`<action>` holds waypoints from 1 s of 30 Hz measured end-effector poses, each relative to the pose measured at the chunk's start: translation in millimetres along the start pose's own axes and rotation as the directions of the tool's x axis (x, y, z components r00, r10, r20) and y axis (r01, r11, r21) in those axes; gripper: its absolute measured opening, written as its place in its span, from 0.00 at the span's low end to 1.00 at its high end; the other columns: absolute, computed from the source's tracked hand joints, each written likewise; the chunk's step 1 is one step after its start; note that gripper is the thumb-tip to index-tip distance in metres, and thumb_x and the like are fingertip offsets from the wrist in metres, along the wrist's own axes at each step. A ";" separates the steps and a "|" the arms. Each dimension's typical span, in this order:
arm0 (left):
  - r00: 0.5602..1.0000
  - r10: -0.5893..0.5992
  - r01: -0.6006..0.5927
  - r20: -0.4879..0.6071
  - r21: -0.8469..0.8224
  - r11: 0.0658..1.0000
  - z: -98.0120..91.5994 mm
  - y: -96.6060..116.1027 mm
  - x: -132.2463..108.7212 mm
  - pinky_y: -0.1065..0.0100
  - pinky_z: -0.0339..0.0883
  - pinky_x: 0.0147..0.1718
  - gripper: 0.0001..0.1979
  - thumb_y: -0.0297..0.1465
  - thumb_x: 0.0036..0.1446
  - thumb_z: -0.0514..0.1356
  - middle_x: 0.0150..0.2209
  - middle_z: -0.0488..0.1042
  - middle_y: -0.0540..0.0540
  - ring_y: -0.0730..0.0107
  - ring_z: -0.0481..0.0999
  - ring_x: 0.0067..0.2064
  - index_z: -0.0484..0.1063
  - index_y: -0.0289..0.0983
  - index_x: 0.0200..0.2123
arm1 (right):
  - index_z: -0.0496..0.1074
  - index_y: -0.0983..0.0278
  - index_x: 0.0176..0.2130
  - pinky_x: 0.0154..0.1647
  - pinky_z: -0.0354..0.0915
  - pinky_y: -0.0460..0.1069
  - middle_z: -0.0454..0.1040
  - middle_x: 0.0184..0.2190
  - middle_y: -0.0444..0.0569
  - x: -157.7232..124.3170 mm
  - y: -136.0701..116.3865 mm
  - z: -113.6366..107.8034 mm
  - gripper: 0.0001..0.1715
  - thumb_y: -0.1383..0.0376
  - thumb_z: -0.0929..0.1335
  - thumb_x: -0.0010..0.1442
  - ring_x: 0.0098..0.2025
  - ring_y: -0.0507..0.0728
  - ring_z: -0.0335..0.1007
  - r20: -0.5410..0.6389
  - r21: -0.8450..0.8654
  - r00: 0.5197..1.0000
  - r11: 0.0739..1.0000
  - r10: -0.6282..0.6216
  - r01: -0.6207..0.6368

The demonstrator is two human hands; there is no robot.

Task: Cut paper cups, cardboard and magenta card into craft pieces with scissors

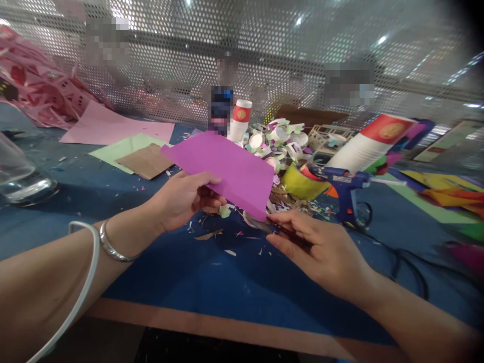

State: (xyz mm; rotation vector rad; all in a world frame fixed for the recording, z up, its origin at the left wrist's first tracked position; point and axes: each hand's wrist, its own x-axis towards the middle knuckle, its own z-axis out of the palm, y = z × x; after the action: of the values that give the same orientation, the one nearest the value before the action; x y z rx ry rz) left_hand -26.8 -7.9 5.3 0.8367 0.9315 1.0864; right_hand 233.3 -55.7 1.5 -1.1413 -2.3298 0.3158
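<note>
A sheet of purple paper (230,169) is pinched between the thumb and curled fingers of my left hand (189,196), tilted above the table. My right hand (313,242) is closed around the dark handles of a pair of scissors (259,223). Their pale blades point left, by the lower right corner of the paper, and partly behind it. Whether the blades are apart cannot be made out. Small paper scraps (207,235) lie on the blue table (227,287) beneath both hands.
A blue glue gun (346,189) stands at right, its cord (401,257) trailing. Behind the paper are a heap of small paper pieces (282,136), a yellow-green container (302,181) and stacked paper cups (372,143). Pink, green and brown sheets (145,160) lie left, near a clear vessel (26,181).
</note>
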 end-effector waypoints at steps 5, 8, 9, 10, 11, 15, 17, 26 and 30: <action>1.000 -0.012 0.012 0.003 -0.004 1.000 1.5 2.6 -0.5 0.71 0.73 0.24 0.09 0.25 0.58 0.61 0.21 0.74 0.45 0.72 0.74 0.22 0.73 0.32 0.25 | 0.72 0.63 0.48 0.28 0.67 0.45 0.80 0.30 0.45 -0.1 -1.5 -0.8 0.12 0.60 0.68 0.67 0.27 0.52 0.76 -0.012 -0.013 1.000 1.000 -0.005 0.005; 1.000 -0.018 0.018 -0.007 -0.013 1.000 2.6 3.4 -0.8 0.71 0.73 0.25 0.10 0.24 0.59 0.60 0.21 0.74 0.45 0.72 0.74 0.22 0.73 0.32 0.24 | 0.72 0.63 0.48 0.27 0.67 0.45 0.80 0.30 0.45 -0.3 -1.2 -0.8 0.12 0.61 0.67 0.67 0.27 0.52 0.77 -0.004 -0.018 1.000 1.000 0.014 -0.014; 1.000 -0.013 0.013 -0.013 -0.015 1.000 2.8 3.2 -1.0 0.72 0.72 0.24 0.11 0.24 0.59 0.60 0.21 0.73 0.45 0.72 0.74 0.22 0.73 0.32 0.24 | 0.72 0.63 0.48 0.27 0.67 0.45 0.80 0.30 0.45 -0.1 -1.2 -0.8 0.11 0.61 0.67 0.67 0.27 0.52 0.77 -0.006 -0.020 1.000 1.000 0.015 -0.015; 1.000 -0.006 0.005 -0.016 -0.017 1.000 3.0 2.7 -1.2 0.72 0.72 0.24 0.11 0.24 0.59 0.60 0.20 0.73 0.45 0.72 0.73 0.22 0.73 0.32 0.24 | 0.72 0.63 0.48 0.27 0.67 0.45 0.80 0.29 0.44 0.3 -1.2 -0.9 0.11 0.61 0.67 0.67 0.27 0.52 0.77 -0.010 -0.021 1.000 1.000 0.012 -0.012; 1.000 0.003 -0.003 -0.015 -0.021 1.000 3.1 1.9 -1.4 0.72 0.71 0.23 0.10 0.24 0.59 0.60 0.20 0.73 0.46 0.73 0.73 0.22 0.73 0.32 0.24 | 0.72 0.63 0.48 0.27 0.67 0.45 0.80 0.29 0.44 0.8 -1.3 -1.0 0.11 0.61 0.67 0.67 0.26 0.52 0.76 -0.011 -0.023 1.000 1.000 0.010 -0.010; 0.999 0.033 -0.033 -0.014 -0.032 0.999 3.0 -1.7 -1.9 0.74 0.70 0.22 0.10 0.25 0.59 0.60 0.20 0.74 0.47 0.73 0.73 0.22 0.74 0.32 0.25 | 0.73 0.63 0.46 0.27 0.66 0.45 0.78 0.27 0.42 2.8 -2.5 -1.7 0.10 0.62 0.67 0.67 0.25 0.51 0.75 -0.023 -0.029 1.000 1.000 0.006 -0.007; 0.999 0.048 -0.048 -0.017 -0.033 0.998 3.0 -3.0 -1.9 0.74 0.70 0.23 0.09 0.25 0.59 0.61 0.20 0.74 0.47 0.74 0.74 0.22 0.74 0.32 0.25 | 0.72 0.63 0.46 0.27 0.66 0.45 0.78 0.27 0.42 3.1 -2.7 -1.9 0.10 0.61 0.68 0.66 0.25 0.50 0.74 -0.023 -0.024 1.000 1.000 0.010 -0.011; 0.998 0.063 -0.063 0.024 -0.035 0.997 1.9 -7.0 -0.1 0.72 0.71 0.25 0.08 0.27 0.58 0.62 0.21 0.75 0.47 0.73 0.74 0.22 0.75 0.32 0.26 | 0.72 0.62 0.44 0.27 0.65 0.44 0.77 0.27 0.41 2.4 -2.2 -0.8 0.07 0.62 0.68 0.66 0.25 0.49 0.74 -0.044 -0.051 0.999 0.999 -0.018 0.016; 0.998 0.060 -0.059 0.011 -0.035 0.998 0.6 -7.2 0.3 0.72 0.70 0.25 0.06 0.27 0.58 0.63 0.22 0.75 0.47 0.73 0.75 0.23 0.75 0.33 0.28 | 0.72 0.62 0.44 0.25 0.64 0.45 0.77 0.26 0.41 2.0 -1.6 -1.8 0.07 0.61 0.68 0.67 0.23 0.50 0.73 -0.028 -0.043 1.000 0.999 -0.006 0.005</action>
State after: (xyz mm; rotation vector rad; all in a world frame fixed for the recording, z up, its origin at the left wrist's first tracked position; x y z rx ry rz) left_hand -23.8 -9.5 -1.1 0.8463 0.8802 1.1445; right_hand 232.2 -55.2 4.4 -1.1522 -2.3254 0.2478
